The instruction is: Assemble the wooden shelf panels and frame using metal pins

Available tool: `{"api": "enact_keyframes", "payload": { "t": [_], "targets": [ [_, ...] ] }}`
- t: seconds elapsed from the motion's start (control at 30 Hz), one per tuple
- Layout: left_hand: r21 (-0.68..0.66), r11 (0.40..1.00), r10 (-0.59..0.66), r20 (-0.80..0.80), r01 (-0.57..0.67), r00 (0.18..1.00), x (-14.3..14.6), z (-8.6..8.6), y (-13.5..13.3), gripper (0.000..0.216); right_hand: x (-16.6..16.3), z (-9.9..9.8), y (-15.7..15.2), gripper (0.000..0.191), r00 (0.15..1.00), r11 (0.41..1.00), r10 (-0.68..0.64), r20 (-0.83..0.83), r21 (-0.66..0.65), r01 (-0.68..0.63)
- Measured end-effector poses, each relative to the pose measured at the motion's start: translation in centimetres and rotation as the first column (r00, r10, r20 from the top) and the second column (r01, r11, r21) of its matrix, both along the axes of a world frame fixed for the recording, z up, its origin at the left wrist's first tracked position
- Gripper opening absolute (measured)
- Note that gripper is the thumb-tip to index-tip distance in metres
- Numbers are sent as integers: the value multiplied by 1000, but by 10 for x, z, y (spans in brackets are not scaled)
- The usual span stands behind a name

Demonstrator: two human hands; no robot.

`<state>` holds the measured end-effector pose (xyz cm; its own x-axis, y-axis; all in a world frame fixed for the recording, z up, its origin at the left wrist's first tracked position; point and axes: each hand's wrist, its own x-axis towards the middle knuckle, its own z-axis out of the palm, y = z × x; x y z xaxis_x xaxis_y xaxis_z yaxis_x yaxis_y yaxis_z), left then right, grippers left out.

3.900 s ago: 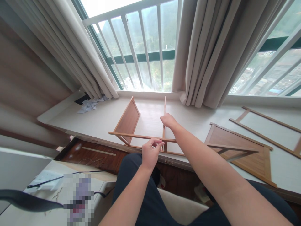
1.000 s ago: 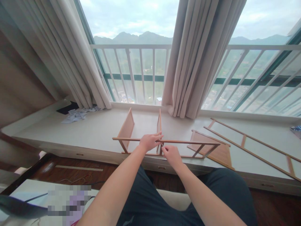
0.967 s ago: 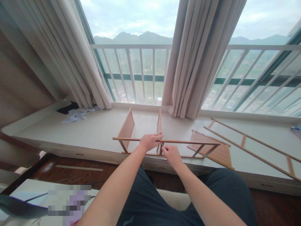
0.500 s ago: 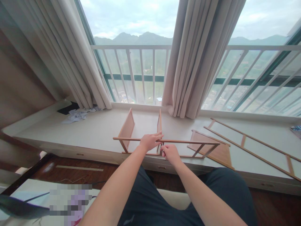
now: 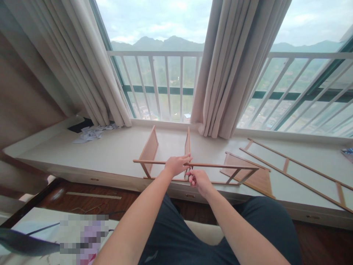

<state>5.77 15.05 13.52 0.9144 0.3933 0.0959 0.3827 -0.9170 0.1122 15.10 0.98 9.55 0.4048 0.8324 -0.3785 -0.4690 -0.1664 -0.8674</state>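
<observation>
A wooden shelf frame (image 5: 220,166) stands on its long edge on the white ledge, with a left shelf panel (image 5: 150,149) and a middle shelf panel (image 5: 187,141) joined to it and pointing toward the window. My left hand (image 5: 178,165) grips the upper rail where the middle panel meets it, fingers reaching over the wood. Just below and to the right, my right hand (image 5: 200,181) is closed in a pinch at the same joint. Whatever its fingertips hold is too small to make out.
A loose wooden panel (image 5: 248,171) lies behind the frame's right end. Farther right rests a second ladder-like wooden frame (image 5: 285,165). Crumpled white paper (image 5: 92,133) sits at the ledge's left end. Curtains (image 5: 234,73) hang before the railed window.
My right hand has turned slightly at the joint, its fingers curling differently. The left hand and the frame keep their places; the view has shifted a little.
</observation>
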Motion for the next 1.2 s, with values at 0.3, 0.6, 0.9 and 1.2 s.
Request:
{"api": "enact_keyframes", "payload": {
  "t": [0.3,0.6,0.9,1.2],
  "targets": [
    [-11,1000,4,-9,-4,1000,-1,1,-1,50,5,3,-2,14,948,996,47,-316,89,-20],
    [11,1000,-20,15,20,1000,-1,-1,1,50,4,6,-3,18,915,999,30,-403,33,-18],
    [-9,1000,-8,-7,8,1000,0,2,0,49,0,8,-5,18,944,998,38,-328,50,-23],
    [-16,1000,8,-10,-8,1000,0,4,-2,49,4,1,-7,28,907,1000,20,420,-28,-9]
  ]
}}
